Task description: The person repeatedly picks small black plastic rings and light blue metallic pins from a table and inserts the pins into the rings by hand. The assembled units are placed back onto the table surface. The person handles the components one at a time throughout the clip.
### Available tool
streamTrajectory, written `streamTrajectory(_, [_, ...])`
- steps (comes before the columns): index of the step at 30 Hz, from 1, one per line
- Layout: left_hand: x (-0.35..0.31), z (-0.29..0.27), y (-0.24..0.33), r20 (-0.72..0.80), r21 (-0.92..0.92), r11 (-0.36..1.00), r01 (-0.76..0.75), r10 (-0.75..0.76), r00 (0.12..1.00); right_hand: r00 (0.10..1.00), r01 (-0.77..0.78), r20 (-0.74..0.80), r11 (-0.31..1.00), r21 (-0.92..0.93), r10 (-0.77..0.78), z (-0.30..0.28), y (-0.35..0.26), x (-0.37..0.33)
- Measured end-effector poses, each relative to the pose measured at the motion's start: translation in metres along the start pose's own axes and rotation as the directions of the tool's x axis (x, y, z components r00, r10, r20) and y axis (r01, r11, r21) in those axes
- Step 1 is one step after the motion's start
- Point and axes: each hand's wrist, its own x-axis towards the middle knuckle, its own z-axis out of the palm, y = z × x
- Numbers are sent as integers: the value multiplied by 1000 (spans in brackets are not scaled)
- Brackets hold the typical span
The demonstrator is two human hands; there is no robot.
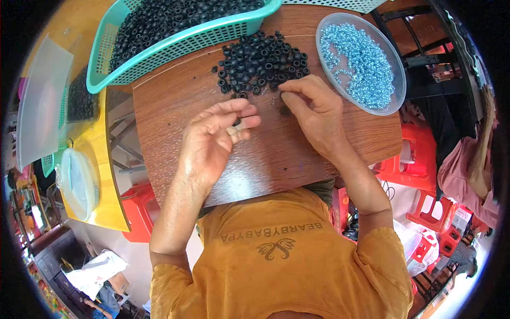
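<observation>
A heap of small round black beads with holes lies on the brown wooden table in front of me. My left hand is turned palm up just short of the heap, its fingers curled round a black bead. Something pale shows at one of its fingers. To the right, my right hand has thumb and forefinger pinched together at the heap's near edge. Whatever sits in that pinch is too small to make out. Beside this hand stands a round clear tub with shiny light-blue beads.
A turquoise perforated basket full of black beads stands at the far left, overhanging the brown table. A yellow table with plastic containers adjoins on the left. Red stools stand on the right. People are visible near the edges.
</observation>
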Motion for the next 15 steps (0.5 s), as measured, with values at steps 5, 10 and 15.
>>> streamTrajectory(5, [-6, 2, -11, -1, -35, 998, -59, 59, 998, 999, -41, 12, 995, 89, 40, 2, -13, -8])
streamTrajectory(10, [-14, 2, -18, 21, 35, 979, -202, 201, 979, 982, -184, 78, 959, 216, 171, 3, -32, -18])
streamTrajectory(15, [-13, 1, -23, 10, 30, 975, -218, 218, 976, 988, -151, 82, 942, 300, 132, 7, -40, -26])
